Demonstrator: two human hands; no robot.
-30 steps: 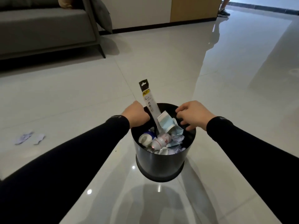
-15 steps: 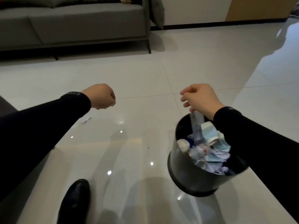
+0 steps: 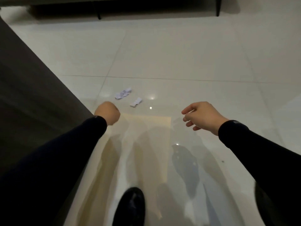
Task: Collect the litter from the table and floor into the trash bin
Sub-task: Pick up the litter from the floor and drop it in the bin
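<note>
My left hand (image 3: pixel 107 112) is balled into a fist with the palm hidden, so I cannot tell whether it holds anything; my right hand (image 3: pixel 202 115) hangs loosely open, fingers curled, touching nothing. Near me a black shoe (image 3: pixel 130 207) is cut off by the frame. Just past the left hand, two crumpled paper scraps (image 3: pixel 123 93) (image 3: pixel 136 102) lie on the glossy floor (image 3: pixel 179 54), beside a dark desk (image 3: pixel 29 98).

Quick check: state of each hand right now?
Left hand: closed in a fist; contents, if any, cannot be told.
Right hand: open, fingers loosely curled, holding nothing.
</note>
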